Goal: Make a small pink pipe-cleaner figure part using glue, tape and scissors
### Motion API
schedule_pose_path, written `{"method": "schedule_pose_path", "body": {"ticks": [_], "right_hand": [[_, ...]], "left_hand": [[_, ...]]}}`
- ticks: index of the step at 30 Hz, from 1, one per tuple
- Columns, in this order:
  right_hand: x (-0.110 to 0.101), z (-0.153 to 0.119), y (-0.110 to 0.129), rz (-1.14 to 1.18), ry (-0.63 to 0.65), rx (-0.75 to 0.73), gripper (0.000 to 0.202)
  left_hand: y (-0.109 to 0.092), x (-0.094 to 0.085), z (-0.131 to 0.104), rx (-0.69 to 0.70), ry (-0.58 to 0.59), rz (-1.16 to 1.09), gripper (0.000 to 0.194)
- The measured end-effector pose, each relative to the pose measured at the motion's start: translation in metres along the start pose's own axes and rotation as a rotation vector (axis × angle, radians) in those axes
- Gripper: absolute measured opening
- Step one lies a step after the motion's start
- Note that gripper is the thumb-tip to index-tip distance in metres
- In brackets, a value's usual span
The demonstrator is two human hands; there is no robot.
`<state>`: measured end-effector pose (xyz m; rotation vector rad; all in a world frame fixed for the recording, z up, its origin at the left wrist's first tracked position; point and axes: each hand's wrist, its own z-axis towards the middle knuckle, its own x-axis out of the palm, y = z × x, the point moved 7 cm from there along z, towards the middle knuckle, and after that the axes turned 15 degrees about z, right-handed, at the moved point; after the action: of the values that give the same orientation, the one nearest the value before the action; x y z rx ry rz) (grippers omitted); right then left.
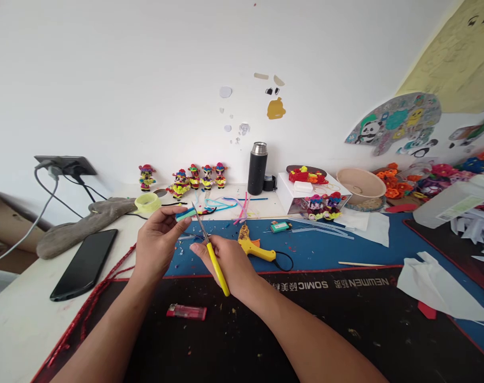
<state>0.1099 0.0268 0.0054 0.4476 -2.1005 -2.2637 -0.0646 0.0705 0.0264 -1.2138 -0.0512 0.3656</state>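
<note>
My left hand (158, 239) pinches a small green-blue piece (186, 214) between thumb and fingers, above the blue mat. Closed around yellow-handled scissors (217, 268), my right hand (226, 260) is just to the right of it. The scissor blades point up and away, with their tips beside the green-blue piece; whether they touch it I cannot tell. A yellow glue gun (258, 250) lies behind my right hand. In front of my hands, a red lighter (186, 312) rests on the black mat (210, 351).
A phone (84, 264) and a driftwood piece (84, 226) lie at the left. Several small figures (180, 183) and a black flask (257, 169) stand along the wall. A white box (290, 198), a beige bowl (361, 186) and a plastic bottle (453, 202) are at the right.
</note>
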Motion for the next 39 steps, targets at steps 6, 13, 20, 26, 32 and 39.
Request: {"method": "schedule_pose_path", "body": {"ticks": [6, 13, 20, 26, 32, 39], "right_hand": [[0.0, 0.0, -0.003, 0.055, -0.029, 0.0, 0.051], [0.007, 0.001, -0.022, 0.331, 0.036, 0.132, 0.059], [0.015, 0.0, -0.023, 0.505, 0.126, 0.154, 0.067], [0.015, 0.004, -0.023, 0.585, 0.14, 0.139, 0.076], [0.017, 0.001, -0.022, 0.577, 0.198, 0.135, 0.081], [0.018, 0.001, -0.02, 0.566, 0.236, 0.132, 0.09]], "left_hand": [[0.006, 0.003, 0.002, -0.054, 0.02, -0.163, 0.036], [0.004, 0.004, 0.002, -0.072, 0.017, -0.23, 0.036], [0.004, 0.004, 0.003, -0.085, 0.013, -0.26, 0.036], [0.004, 0.003, 0.003, -0.103, 0.005, -0.282, 0.037], [0.004, 0.003, 0.003, -0.101, -0.003, -0.279, 0.036], [0.004, 0.003, 0.003, -0.089, 0.0, -0.284, 0.035]]}}
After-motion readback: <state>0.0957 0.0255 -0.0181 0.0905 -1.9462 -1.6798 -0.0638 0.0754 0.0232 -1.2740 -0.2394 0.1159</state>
